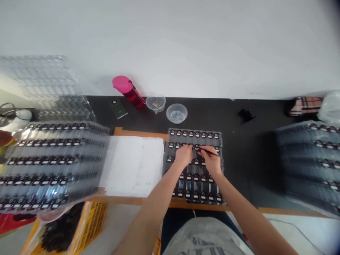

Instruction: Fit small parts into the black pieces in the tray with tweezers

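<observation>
A clear tray filled w/ rows of small blk parts is placed at ctr of frame, a bit below mid-height, on the dk table. A thin blk tool is held by the R hand, fingers pinched narrow round it, w/ its tip at a part in the tray's 2nd row from top. The L hand is rested over the same row, just beside the tip, fingers bunched; whether a part is gripped there can't be told.

Above the tray, ctr, a bowl of tiny pale bits is seen, w/ a 2nd clear tub just to its left. A pink bottle and a phone are set upper left of ctr. A white sheet is laid left of the tray; stacked trays are piled at far left, more stacks at far right.
</observation>
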The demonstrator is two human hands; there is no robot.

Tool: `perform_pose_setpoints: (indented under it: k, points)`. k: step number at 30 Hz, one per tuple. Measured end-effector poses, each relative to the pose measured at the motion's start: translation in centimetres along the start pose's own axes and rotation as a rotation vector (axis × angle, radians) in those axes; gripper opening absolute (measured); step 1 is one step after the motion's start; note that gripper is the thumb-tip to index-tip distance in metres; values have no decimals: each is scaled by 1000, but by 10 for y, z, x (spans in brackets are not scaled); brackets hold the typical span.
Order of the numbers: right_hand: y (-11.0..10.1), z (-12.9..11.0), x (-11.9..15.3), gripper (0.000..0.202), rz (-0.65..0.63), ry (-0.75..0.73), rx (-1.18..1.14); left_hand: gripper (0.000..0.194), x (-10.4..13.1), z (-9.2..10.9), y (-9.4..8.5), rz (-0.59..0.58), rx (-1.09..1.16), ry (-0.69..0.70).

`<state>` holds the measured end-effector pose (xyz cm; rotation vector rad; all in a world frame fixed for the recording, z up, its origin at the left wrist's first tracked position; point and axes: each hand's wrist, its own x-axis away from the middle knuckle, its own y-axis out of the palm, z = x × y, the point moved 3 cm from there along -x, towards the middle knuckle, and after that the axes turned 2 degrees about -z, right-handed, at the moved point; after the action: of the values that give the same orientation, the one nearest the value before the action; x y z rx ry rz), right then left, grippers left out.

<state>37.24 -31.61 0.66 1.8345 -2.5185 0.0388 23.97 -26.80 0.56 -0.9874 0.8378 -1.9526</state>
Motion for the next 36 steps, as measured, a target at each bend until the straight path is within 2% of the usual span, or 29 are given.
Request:
perform_pose_setpoints:
  k: [5, 10, 12, 14, 16, 19, 21, 24, 29, 36]
  points:
    - [-27, -20, 18, 12, 88, 13, -34, 32, 1, -2, 0, 23, 162, -34]
    - [-43, -32, 32, 12, 123, 39, -41, 29, 7, -7, -3, 122, 450, -134]
    - [-43, -39, 33, 11, 103, 33, -38, 36, 13, -8, -2, 138, 596, -195]
    - [-39, -49, 33, 9, 52, 16, -49, 51, 22, -7, -1, 111, 734, -242]
    - [-31, -59, 31, 8, -33, -6, -81, 61, 31, -5, 2, 41, 1041, -302]
    - [-20, -75, 30, 8, -161, -74, -37, 62, 43, 3, 6, -92, 1695, -409]
    - [-13, -82, 30, 8, -223, -131, 51, 64, 48, 9, 6, -126, 1901, -450]
    - [-6, -84, 30, 10, -298, -179, 129, 69, 52, 12, 6, -103, 1919, -454]
    - [0, -84, 32, 12, -377, -208, 153, 67, 55, 16, 5, -90, 1928, -372]
    - [4, -84, 33, 12, -395, -224, 179, 66, 57, 20, 1, -65, 1977, -401]
